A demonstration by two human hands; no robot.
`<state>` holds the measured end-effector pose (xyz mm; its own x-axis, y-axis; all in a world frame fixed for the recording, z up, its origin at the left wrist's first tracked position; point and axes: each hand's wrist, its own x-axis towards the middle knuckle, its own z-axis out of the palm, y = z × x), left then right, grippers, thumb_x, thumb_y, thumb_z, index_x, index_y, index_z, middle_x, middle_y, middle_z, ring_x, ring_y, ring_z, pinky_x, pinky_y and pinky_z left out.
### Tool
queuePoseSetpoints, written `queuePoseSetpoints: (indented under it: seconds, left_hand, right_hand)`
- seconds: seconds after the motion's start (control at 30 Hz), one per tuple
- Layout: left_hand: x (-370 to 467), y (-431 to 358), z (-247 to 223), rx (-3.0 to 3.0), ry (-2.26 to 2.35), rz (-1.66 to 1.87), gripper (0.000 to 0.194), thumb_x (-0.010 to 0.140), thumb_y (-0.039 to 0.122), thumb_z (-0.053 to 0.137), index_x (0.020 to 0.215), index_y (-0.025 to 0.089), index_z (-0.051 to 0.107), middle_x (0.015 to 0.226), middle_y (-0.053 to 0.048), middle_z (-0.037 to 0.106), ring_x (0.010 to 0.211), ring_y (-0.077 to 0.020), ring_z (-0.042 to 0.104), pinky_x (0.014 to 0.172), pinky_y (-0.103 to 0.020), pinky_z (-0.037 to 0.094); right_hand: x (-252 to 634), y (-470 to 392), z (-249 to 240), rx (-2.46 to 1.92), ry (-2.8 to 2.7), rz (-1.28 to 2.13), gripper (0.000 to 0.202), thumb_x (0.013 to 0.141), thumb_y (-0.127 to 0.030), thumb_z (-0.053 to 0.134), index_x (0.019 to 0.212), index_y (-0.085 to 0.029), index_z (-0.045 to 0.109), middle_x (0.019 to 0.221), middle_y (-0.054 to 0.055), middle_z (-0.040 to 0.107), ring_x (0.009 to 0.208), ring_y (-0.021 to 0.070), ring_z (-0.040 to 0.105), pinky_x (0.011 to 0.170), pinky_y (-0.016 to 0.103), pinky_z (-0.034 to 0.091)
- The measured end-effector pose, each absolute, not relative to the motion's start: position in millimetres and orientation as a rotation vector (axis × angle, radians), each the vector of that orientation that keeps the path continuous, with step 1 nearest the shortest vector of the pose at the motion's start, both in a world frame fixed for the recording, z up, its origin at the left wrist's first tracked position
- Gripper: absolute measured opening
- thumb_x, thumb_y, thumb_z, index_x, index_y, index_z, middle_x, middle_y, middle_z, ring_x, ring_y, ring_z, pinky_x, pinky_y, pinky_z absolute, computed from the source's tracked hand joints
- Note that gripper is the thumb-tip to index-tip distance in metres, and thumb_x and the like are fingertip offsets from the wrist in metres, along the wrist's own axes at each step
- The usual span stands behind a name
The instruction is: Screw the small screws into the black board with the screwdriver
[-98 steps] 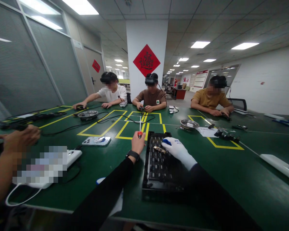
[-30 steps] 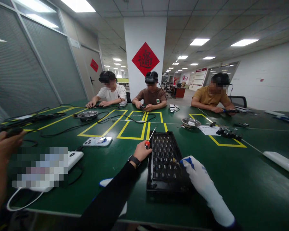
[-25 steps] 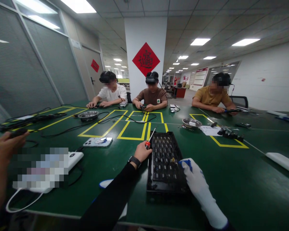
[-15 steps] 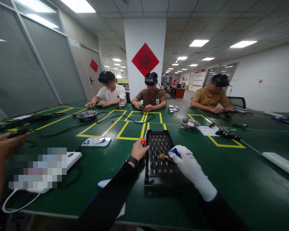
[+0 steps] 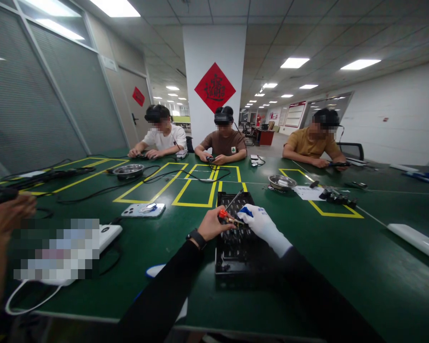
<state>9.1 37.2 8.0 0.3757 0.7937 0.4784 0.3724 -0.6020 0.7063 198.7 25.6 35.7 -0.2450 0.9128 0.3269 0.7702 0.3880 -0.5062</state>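
My bare left hand, with a dark watch on its wrist, is closed around a screwdriver with a red-orange handle. The screwdriver's thin metal shaft slants up to the right. My right hand, in a white glove, pinches a small brass-coloured part. That part lies between my two hands, and the left fingertips are close to it; whether they touch it is unclear. Something blue shows at the gloved fingers. Beneath both hands a black tray with rows of small slots lies on the green table.
To the left are a phone and a white device with cables. Metal bowls stand farther back, beside black parts and a paper sheet. Several people sit around the table; another person's hand shows at the left edge.
My gloved hand has moved left and up with the brass-coloured part, towards my left hand. My left hand has shifted right over the tray, and the screwdriver now tilts more to the right.
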Motion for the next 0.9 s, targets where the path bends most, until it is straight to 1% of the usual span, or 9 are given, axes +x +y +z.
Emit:
queuePoseSetpoints:
  seconds: [0.07, 0.13, 0.27, 0.37, 0.43, 0.5, 0.57, 0.7, 0.9]
  left_hand:
    - [9, 37, 8, 2.14, 0.982, 1.152, 0.033, 0.059, 0.039, 0.069, 0.075, 0.014, 0.055, 0.074, -0.001, 0.062, 0.065, -0.011, 0.055, 0.061, -0.021, 0.04]
    - [9, 36, 10, 2.144, 0.967, 1.139, 0.033, 0.06, 0.039, 0.069, 0.075, 0.014, 0.055, 0.075, -0.001, 0.062, 0.066, -0.0113, 0.055, 0.062, -0.021, 0.04]
    - [8, 33, 14, 2.223, 1.055, 1.061, 0.032, 0.059, 0.039, 0.068, 0.075, 0.016, 0.054, 0.076, 0.0, 0.061, 0.068, -0.0117, 0.054, 0.064, -0.021, 0.039]
    - [8, 36, 14, 2.303, 1.304, 1.012, 0.035, 0.055, 0.041, 0.069, 0.073, 0.018, 0.052, 0.072, 0.002, 0.058, 0.067, -0.012, 0.051, 0.061, -0.02, 0.036]
    - [7, 40, 11, 2.268, 1.527, 1.045, 0.031, 0.06, 0.042, 0.065, 0.073, 0.018, 0.051, 0.068, 0.002, 0.055, 0.064, -0.0116, 0.049, 0.059, -0.02, 0.034]
    - [4, 47, 4, 2.162, 1.741, 1.104, 0.027, 0.067, 0.043, 0.057, 0.074, 0.018, 0.05, 0.064, 0.001, 0.052, 0.059, -0.0111, 0.047, 0.056, -0.021, 0.032]
    - [0, 55, -5, 2.066, 1.894, 1.118, 0.03, 0.069, 0.046, 0.054, 0.074, 0.018, 0.049, 0.064, 0.001, 0.051, 0.058, -0.0115, 0.046, 0.055, -0.021, 0.032]
    - [-7, 65, -19, 2.037, 1.943, 1.004, 0.032, 0.064, 0.047, 0.058, 0.075, 0.018, 0.05, 0.069, -0.002, 0.056, 0.063, -0.0141, 0.051, 0.057, -0.022, 0.033]
    - [-4, 67, -26, 2.092, 1.873, 0.932, 0.025, 0.072, 0.042, 0.053, 0.078, 0.018, 0.052, 0.076, -0.004, 0.06, 0.072, -0.0159, 0.055, 0.062, -0.022, 0.036]
  right_hand:
    - [200, 24, 35, -1.395, -2.047, 0.347, 0.029, 0.08, -0.042, 0.041, 0.072, -0.017, 0.055, 0.069, 0.002, 0.058, 0.064, 0.0126, 0.05, 0.06, 0.023, 0.034]
    - [200, 22, 35, -1.352, -2.037, 0.419, 0.029, 0.079, -0.042, 0.041, 0.074, -0.017, 0.056, 0.069, 0.002, 0.059, 0.064, 0.0124, 0.051, 0.06, 0.023, 0.036]
    - [201, 17, 43, -1.359, -2.086, 0.563, 0.02, 0.073, -0.035, 0.052, 0.08, -0.018, 0.059, 0.075, 0.001, 0.062, 0.069, 0.0135, 0.054, 0.063, 0.024, 0.038]
    - [205, 4, 53, -1.448, -2.082, 0.486, 0.016, 0.073, -0.031, 0.052, 0.081, -0.02, 0.06, 0.078, 0.001, 0.063, 0.072, 0.0145, 0.055, 0.067, 0.026, 0.039]
    - [208, -10, 58, -1.431, -2.105, 0.52, 0.017, 0.075, -0.029, 0.05, 0.084, -0.02, 0.06, 0.079, 0.001, 0.063, 0.073, 0.0143, 0.055, 0.068, 0.026, 0.04]
    - [210, -28, 62, -1.32, -2.202, 0.673, 0.018, 0.076, -0.028, 0.049, 0.086, -0.019, 0.06, 0.079, 0.0, 0.062, 0.072, 0.0129, 0.055, 0.067, 0.025, 0.04]
    - [210, -46, 62, -1.235, -2.281, 0.752, 0.016, 0.076, -0.027, 0.05, 0.084, -0.019, 0.061, 0.079, -0.001, 0.062, 0.07, 0.0115, 0.054, 0.066, 0.023, 0.04]
    - [205, -66, 57, -1.253, -2.372, 0.574, 0.013, 0.074, -0.028, 0.054, 0.082, -0.022, 0.062, 0.081, -0.001, 0.06, 0.076, 0.0122, 0.051, 0.07, 0.024, 0.038]
    - [197, -72, 50, -1.276, -2.423, 0.516, 0.014, 0.076, -0.027, 0.054, 0.086, -0.023, 0.062, 0.084, 0.0, 0.06, 0.081, 0.0139, 0.05, 0.074, 0.026, 0.037]
